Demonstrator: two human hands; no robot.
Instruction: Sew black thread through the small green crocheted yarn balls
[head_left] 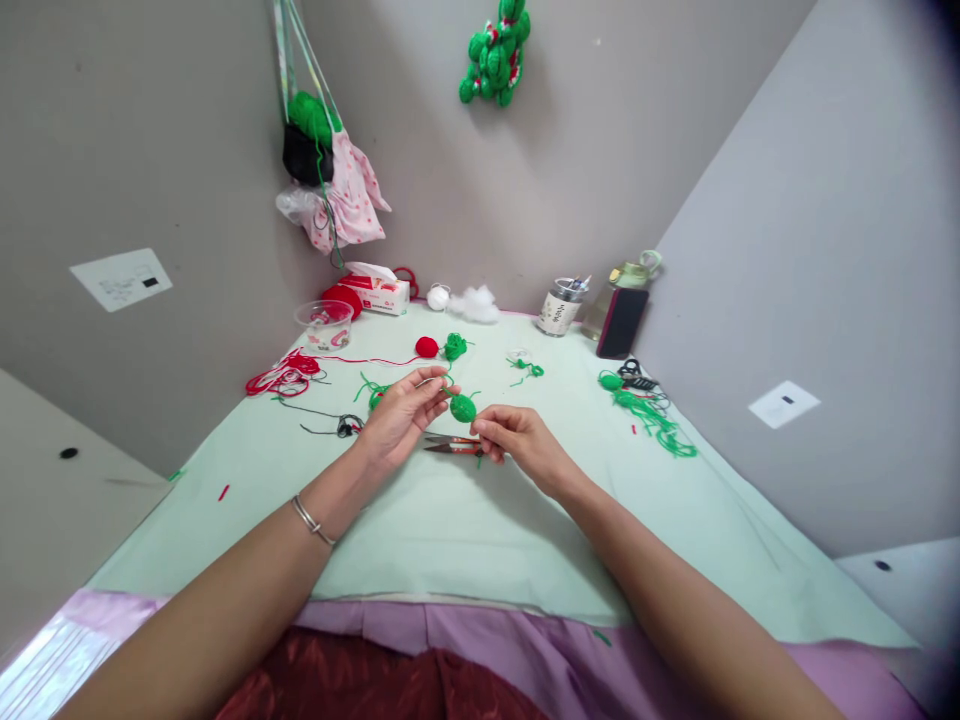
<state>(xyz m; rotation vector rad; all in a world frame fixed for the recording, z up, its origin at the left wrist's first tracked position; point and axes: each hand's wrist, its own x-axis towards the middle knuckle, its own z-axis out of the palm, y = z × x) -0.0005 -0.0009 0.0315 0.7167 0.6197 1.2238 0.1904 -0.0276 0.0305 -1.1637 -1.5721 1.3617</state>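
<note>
A small green crocheted ball [463,408] is between my two hands, above the table. My left hand [405,412] pinches the green yarn at the ball's upper left, its other fingers loosely curled. At the ball's lower right, the thumb and index finger of my right hand [523,440] close on its edge. Orange-handled thread snips [450,445] show below the ball, blades to the left. Their handle end runs under my right fingers, and I cannot tell whether those fingers touch it. Behind my left hand, a green yarn piece [377,397] is partly hidden.
Farther back sit a red ball [427,347] and a green yarn bundle [455,346]. Red yarn [285,373] and a plastic tub [326,326] are at left. Green strands [656,425], black scissors [636,374] and a phone [623,323] are at right.
</note>
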